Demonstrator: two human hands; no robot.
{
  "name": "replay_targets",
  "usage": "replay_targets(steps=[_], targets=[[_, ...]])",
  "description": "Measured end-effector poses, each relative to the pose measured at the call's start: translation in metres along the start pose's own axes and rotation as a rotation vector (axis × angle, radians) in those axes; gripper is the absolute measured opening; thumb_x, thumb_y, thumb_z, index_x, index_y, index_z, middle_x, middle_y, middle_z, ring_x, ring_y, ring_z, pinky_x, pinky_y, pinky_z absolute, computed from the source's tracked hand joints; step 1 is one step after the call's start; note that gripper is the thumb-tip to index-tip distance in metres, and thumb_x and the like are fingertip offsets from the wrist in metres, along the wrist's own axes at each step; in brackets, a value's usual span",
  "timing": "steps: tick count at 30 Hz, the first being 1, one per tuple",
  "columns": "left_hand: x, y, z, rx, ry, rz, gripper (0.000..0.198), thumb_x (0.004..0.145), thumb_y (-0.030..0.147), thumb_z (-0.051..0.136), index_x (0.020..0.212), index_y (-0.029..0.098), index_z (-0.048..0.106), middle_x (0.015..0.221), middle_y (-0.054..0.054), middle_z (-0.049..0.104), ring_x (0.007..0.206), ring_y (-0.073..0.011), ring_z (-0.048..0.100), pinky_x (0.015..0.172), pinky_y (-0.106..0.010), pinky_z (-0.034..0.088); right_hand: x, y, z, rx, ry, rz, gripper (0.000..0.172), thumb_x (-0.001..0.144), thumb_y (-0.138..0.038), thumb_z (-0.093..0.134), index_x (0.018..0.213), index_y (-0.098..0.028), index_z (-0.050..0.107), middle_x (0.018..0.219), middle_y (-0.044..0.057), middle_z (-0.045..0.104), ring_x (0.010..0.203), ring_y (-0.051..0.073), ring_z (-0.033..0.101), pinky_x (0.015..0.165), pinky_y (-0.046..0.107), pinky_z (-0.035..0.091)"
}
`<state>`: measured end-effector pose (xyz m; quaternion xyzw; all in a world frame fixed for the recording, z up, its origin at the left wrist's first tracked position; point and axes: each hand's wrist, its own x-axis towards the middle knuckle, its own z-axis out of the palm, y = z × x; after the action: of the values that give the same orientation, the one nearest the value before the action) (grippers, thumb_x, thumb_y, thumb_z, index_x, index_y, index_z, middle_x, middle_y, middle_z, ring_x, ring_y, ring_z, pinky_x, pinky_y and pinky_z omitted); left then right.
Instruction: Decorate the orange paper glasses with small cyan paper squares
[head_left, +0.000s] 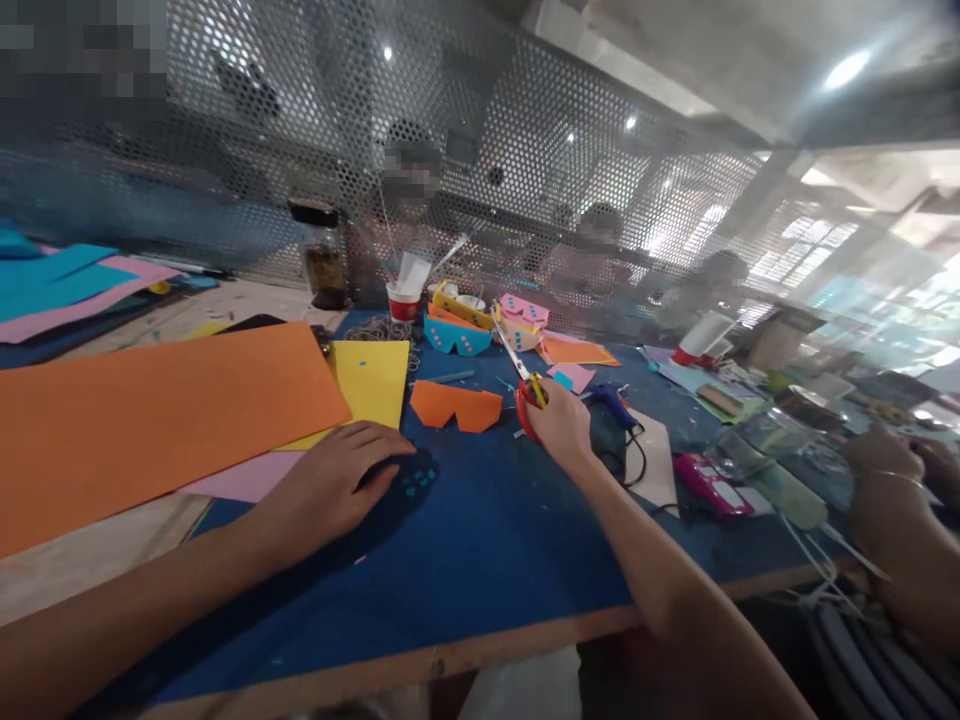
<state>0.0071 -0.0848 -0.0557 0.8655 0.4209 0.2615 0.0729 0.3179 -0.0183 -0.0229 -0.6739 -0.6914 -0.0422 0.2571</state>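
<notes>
My right hand [562,425] is closed round the red handle of a pair of scissors [514,355], whose metal blades point up and away from me. A yellow part shows beside the handle. My left hand [349,475] rests on the blue table surface [495,570], with fingers stretched out and thumb apart. Several small blue squares [417,482] lie just beyond its fingertips. Between my hands, a little farther off, lies an orange glasses-shaped cutout [456,405]. Behind it stand a blue cutout [457,337] and a pink one [525,308], both dotted with small squares.
Large orange sheets [165,420] and a yellow sheet [371,385] lie at left. A glass jar [325,262] and a red-and-white cup [405,300] stand by the perforated screen. At right are a blue glue gun [615,405], a pink object [711,485] and another person's hand [885,455].
</notes>
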Motion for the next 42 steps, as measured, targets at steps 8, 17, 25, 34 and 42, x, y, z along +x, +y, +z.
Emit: replay_targets(steps=[8,17,25,34,42], targets=[[0.001,0.002,0.0,-0.032,-0.002,0.05,0.025,0.101,0.026,0.053,0.118,0.021,0.07,0.122,-0.008,0.073,0.116,-0.0258,0.063,0.102,-0.045,0.049,-0.006,-0.003,0.007,0.054,0.04,-0.059,0.016,0.092,-0.032,0.059,0.099,-0.023,0.069,0.1,0.006,0.075,0.098,0.025,0.068,0.077,0.03,0.042],[0.0,-0.003,0.005,-0.036,-0.041,0.143,0.024,0.101,0.027,0.056,0.116,0.027,0.074,0.129,-0.006,0.069,0.12,-0.0265,0.061,0.102,-0.048,0.05,-0.007,-0.001,0.011,0.082,0.068,-0.11,0.013,0.089,-0.028,0.059,0.096,-0.023,0.068,0.101,0.006,0.075,0.098,0.025,0.068,0.077,0.031,0.044],[0.0,0.001,0.005,-0.045,-0.046,0.186,0.027,0.101,0.03,0.056,0.124,0.028,0.07,0.14,-0.006,0.066,0.131,-0.0292,0.056,0.107,-0.051,0.049,-0.008,-0.002,0.011,0.118,0.087,-0.126,0.013,0.089,-0.029,0.058,0.095,-0.023,0.068,0.1,0.006,0.075,0.096,0.025,0.069,0.076,0.031,0.044],[0.001,0.003,0.002,-0.103,0.027,0.17,0.016,0.1,0.028,0.058,0.101,0.024,0.073,0.126,-0.007,0.072,0.125,-0.0268,0.06,0.104,-0.046,0.051,-0.011,-0.004,0.009,0.104,0.079,-0.127,0.017,0.092,-0.032,0.057,0.097,-0.021,0.069,0.099,0.007,0.075,0.093,0.024,0.068,0.073,0.03,0.041],[0.001,0.003,0.004,-0.103,-0.005,0.139,0.024,0.1,0.033,0.057,0.117,0.027,0.073,0.129,-0.006,0.072,0.124,-0.0272,0.062,0.105,-0.049,0.052,-0.012,-0.007,0.008,0.119,0.064,-0.139,0.019,0.094,-0.033,0.054,0.098,-0.022,0.069,0.099,0.007,0.074,0.094,0.024,0.068,0.074,0.03,0.042]])
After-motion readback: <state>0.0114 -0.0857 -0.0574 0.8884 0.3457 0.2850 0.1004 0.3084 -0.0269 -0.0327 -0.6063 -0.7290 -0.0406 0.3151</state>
